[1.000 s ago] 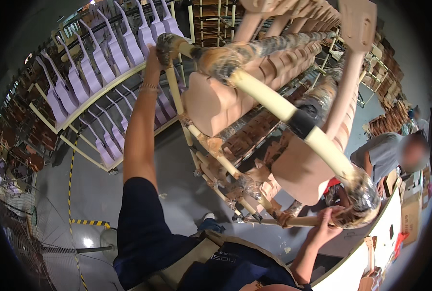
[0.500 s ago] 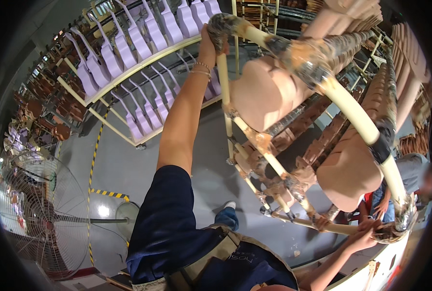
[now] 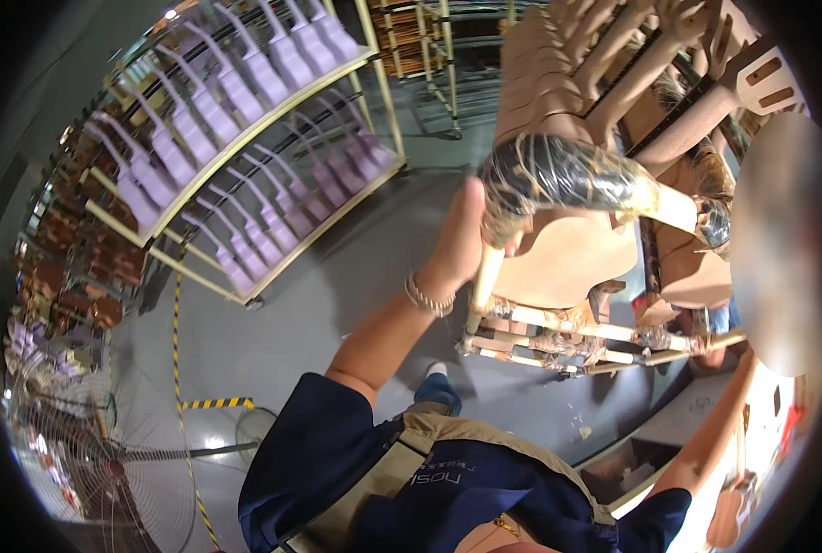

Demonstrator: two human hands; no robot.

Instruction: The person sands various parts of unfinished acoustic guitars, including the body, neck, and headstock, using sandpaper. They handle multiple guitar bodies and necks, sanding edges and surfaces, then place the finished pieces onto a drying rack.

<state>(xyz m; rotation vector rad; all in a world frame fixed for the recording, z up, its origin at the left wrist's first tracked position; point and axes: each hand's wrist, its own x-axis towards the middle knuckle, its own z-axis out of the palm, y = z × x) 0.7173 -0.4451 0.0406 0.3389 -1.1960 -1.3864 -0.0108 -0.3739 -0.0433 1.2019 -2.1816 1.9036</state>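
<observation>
My left hand (image 3: pixel 457 241) is closed around the tape-wrapped corner of a cream tube rack (image 3: pixel 581 175). The rack carries rows of unpainted wooden guitar bodies with necks; the nearest guitar body (image 3: pixel 567 263) hangs just beyond that hand. Slotted guitar headstocks (image 3: pixel 766 81) stick out at the rack's upper right. My right forearm (image 3: pixel 706 442) reaches up toward the rack's right side. A pale blurred patch covers the place where my right hand would show, so its fingers are hidden.
A two-tier rack (image 3: pixel 245 147) of lilac guitar bodies stands at the left. A large floor fan (image 3: pixel 116 470) is at lower left, beside yellow-black floor tape (image 3: pixel 217 404). Brown instruments (image 3: pixel 79 267) crowd the far left. A grey box (image 3: pixel 623 470) lies near my right arm.
The rack's end has swung in my view, its near corner now lower and more central. My left arm is more bent, still holding the corner. My right hand has become hidden.
</observation>
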